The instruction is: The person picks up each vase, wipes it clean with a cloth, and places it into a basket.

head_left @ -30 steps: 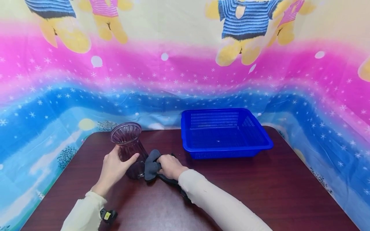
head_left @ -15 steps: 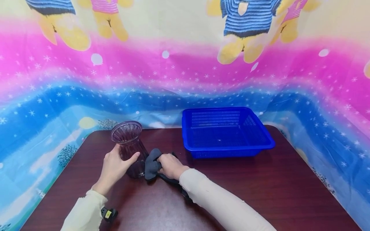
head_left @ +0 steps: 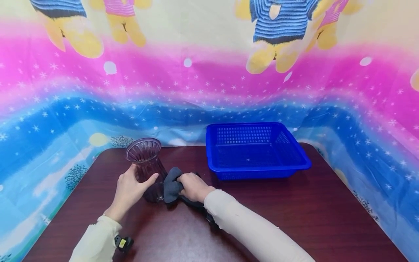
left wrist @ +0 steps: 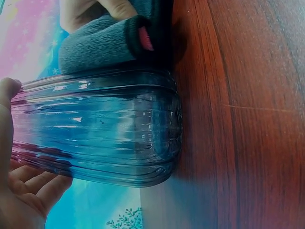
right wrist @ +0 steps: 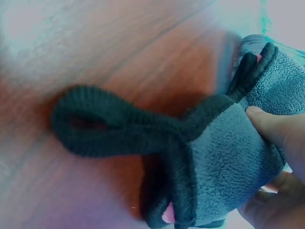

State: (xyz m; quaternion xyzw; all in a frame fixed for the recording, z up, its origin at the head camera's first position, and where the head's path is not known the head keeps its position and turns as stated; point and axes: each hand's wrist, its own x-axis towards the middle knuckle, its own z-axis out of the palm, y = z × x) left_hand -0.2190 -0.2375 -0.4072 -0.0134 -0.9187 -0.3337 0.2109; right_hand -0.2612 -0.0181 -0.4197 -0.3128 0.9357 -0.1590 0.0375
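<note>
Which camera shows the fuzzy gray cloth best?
The right wrist view: the gray cloth is big there, with its black loop and edging clear. The left wrist view shows a folded part against the vase; the head view shows it small, partly hidden by the right hand.

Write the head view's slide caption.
Left hand grips a fluted purple vase, right hand holds a folded gray cloth against it, blue plastic basket at right.

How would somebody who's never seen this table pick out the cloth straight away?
On the dark reddish-brown table, find the blue basket, then look to its left. There the right hand holds the cloth against the purple-tinted vase. It is fuzzy and grey with black edging and a black loop, unlike the glossy, see-through vase.
</note>
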